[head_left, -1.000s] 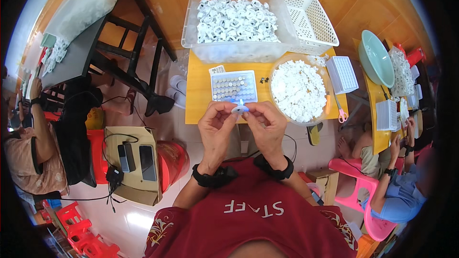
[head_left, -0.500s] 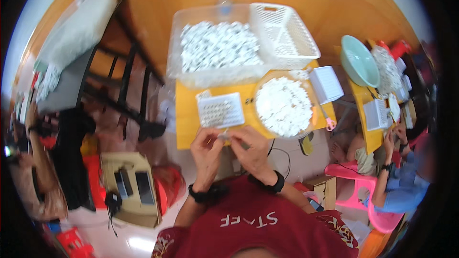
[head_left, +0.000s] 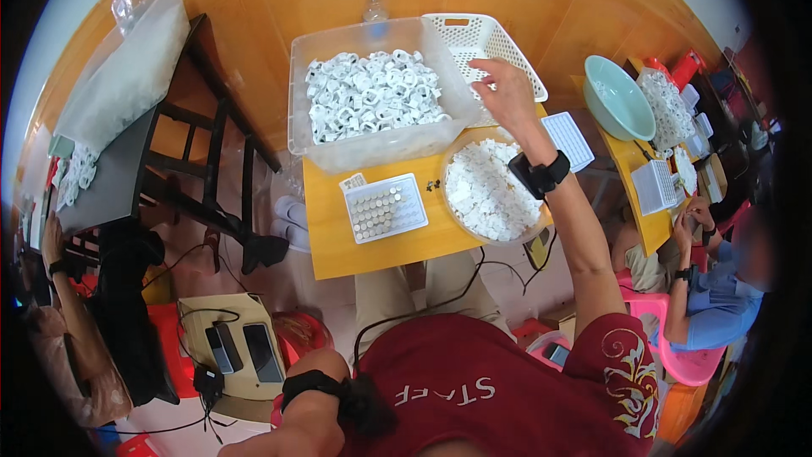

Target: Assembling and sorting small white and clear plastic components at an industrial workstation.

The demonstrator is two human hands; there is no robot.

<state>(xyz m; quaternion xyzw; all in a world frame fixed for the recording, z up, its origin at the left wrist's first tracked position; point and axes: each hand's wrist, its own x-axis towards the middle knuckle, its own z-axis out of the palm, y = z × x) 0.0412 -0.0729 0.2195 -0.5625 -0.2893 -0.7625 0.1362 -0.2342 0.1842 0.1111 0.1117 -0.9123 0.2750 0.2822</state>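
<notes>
Okay, my right hand (head_left: 506, 100) hovers over the white basket (head_left: 465, 32), fingers slightly parted. Basket's on the worktop (head_left: 330, 256) beside the clear bin (head_left: 376, 149). Can't tell my left hand's (head_left: 313, 423) grip.

A white perforated basket (head_left: 507, 48) sits open-topped beside a frosted tub (head_left: 385, 145)

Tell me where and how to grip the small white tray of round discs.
Probably by its short side edges, from left and right at once: the tray lies flat, shallow and open, and discs sit mostly in its left part.
</notes>
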